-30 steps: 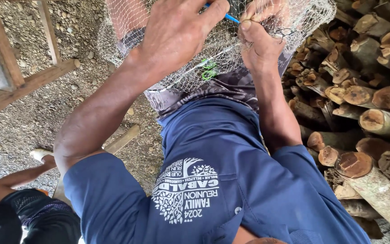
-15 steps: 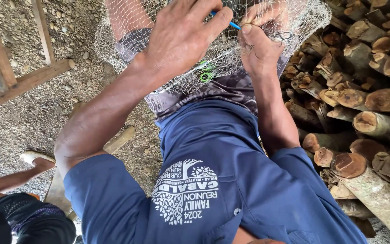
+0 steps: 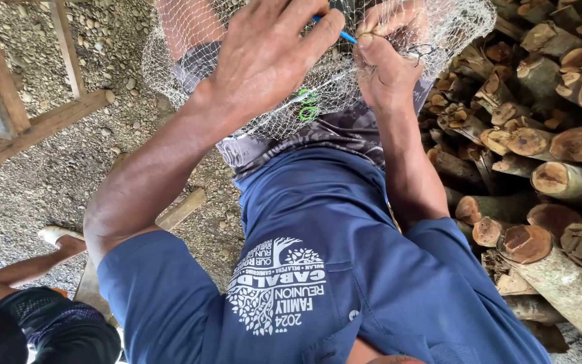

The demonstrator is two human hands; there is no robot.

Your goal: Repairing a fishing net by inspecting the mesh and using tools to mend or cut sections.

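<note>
This looks like a rural yard or open shed where outdoor handwork gets done, not an indoor room. The ground (image 3: 69, 168) is bare gravel and pebbles, and a stack of cut firewood logs (image 3: 547, 141) with rough bark and sawn ends is piled along the right side. Weathered wooden beams (image 3: 28, 128) frame the upper left corner, and a fine mesh fishing net (image 3: 190, 40) hangs across the top.
</note>
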